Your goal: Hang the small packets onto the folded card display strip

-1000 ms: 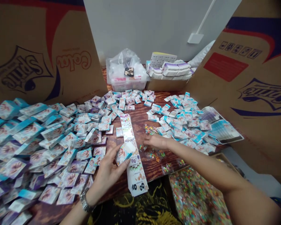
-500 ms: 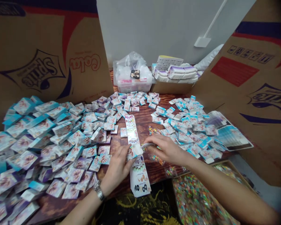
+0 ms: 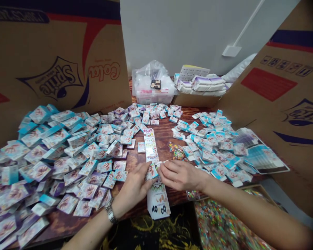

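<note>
My left hand (image 3: 137,185), with a metal-band watch on its wrist, grips a small printed carton (image 3: 151,172) between thumb and fingers. At the carton's right end my right hand (image 3: 181,175) pinches a folded paper leaflet (image 3: 158,166), mostly covered by the fingers. I cannot make out how far the leaflet sits inside the carton. Beneath both hands lies a stack of long printed leaflets (image 3: 160,203), reaching over the table's front edge. Small bags of colourful pieces (image 3: 177,151) lie just beyond my right hand.
A large heap of filled-looking cartons (image 3: 75,156) covers the left; flatter cartons (image 3: 211,139) lie right. Tall cardboard boxes (image 3: 104,41) flank the table (image 3: 163,133). A plastic tub (image 3: 153,99) stands behind. An open box of colourful packets (image 3: 224,222) sits low at front right.
My right hand has come in closer to the carton, its fingers now against the carton's end with the leaflet. My left hand still holds the carton. The whole view has shifted slightly.
</note>
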{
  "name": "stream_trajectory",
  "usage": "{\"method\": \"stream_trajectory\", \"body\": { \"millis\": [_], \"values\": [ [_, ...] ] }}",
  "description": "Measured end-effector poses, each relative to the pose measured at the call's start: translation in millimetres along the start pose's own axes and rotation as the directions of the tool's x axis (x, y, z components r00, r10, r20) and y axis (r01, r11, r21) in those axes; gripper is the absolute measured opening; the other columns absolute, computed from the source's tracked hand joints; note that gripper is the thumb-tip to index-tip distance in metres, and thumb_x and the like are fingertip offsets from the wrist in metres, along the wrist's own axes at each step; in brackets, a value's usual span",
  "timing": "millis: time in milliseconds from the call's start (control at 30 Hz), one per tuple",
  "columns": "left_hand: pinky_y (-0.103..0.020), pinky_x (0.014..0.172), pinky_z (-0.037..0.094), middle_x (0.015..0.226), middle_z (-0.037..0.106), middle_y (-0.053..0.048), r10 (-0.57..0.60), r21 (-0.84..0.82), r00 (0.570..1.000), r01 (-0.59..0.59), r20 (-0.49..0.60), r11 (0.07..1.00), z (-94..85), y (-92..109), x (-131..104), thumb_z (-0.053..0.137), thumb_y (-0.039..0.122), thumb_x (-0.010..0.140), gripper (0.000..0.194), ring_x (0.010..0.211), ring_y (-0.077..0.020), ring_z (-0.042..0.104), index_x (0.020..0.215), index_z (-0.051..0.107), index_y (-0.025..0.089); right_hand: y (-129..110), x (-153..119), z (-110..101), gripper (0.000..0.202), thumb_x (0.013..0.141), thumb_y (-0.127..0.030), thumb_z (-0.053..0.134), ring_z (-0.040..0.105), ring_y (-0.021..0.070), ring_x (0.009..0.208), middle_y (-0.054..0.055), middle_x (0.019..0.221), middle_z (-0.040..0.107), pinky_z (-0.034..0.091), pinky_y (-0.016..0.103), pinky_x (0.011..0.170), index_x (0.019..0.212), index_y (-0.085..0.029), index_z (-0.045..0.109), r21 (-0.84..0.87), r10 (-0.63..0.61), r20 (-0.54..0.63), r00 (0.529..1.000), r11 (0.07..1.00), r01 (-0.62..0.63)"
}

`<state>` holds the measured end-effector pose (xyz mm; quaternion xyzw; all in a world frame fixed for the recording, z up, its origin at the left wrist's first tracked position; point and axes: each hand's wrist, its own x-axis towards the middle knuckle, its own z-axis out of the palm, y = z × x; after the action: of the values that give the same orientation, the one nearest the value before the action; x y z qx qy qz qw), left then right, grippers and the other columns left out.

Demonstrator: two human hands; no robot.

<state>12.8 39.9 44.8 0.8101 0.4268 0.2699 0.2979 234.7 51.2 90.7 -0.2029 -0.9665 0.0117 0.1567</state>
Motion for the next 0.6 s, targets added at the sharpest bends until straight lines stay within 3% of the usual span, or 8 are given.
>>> {"method": "stream_trajectory", "body": {
  "millis": [100,267,500,600],
  "values": [
    [-0.045,0.088,0.050,0.114,0.059,-0.013,0.001,0.035,1.000,-0.001,0.000,0.999,-0.8,1.3,0.0,0.055,0.024,0.084,0.046,0.106,-0.0257,0.057,0.128,0.044,0.018,-0.8,2.2,-0.5,0.025,0.089,-0.009,0.044,0.058,0.0200,0.094,0.008,0.099,0.066,0.053,0.035,0.078,0.106,-0.021,0.059,0.041,-0.011,0.002,1.000,0.999,0.011],
    [-0.044,0.088,0.050,0.117,0.055,-0.014,0.026,0.106,1.000,-0.024,-0.014,0.994,0.0,2.1,-0.9,0.052,0.020,0.085,0.050,0.105,-0.0255,0.056,0.133,0.036,0.018,-7.1,6.6,4.2,0.034,0.086,-0.009,0.046,0.053,0.0197,0.105,0.010,0.110,0.060,0.049,0.038,0.089,0.118,-0.018,0.051,0.314,0.308,-0.048,0.950,0.908,-0.279],
    [-0.047,0.097,0.044,0.127,0.049,-0.016,0.090,0.173,0.993,-0.076,-0.076,0.982,11.1,4.3,-4.9,0.047,0.010,0.084,0.058,0.118,-0.0272,0.048,0.137,0.028,0.017,-22.9,13.9,20.9,0.027,0.086,-0.007,0.044,0.055,0.0199,0.104,0.008,0.108,0.060,0.049,0.040,0.088,0.107,-0.022,0.055,0.528,0.582,-0.152,0.799,0.731,-0.432],
    [-0.048,0.097,0.044,0.128,0.049,-0.017,0.110,0.168,0.988,-0.091,-0.105,0.981,12.5,5.8,-5.4,0.046,0.011,0.085,0.059,0.120,-0.0274,0.048,0.139,0.024,0.018,-26.4,16.7,35.7,0.015,0.084,-0.014,0.051,0.061,0.0178,0.092,0.005,0.099,0.062,0.053,0.034,0.079,0.097,-0.022,0.056,0.723,0.768,-0.116,0.630,0.501,-0.477]
  ]
}}
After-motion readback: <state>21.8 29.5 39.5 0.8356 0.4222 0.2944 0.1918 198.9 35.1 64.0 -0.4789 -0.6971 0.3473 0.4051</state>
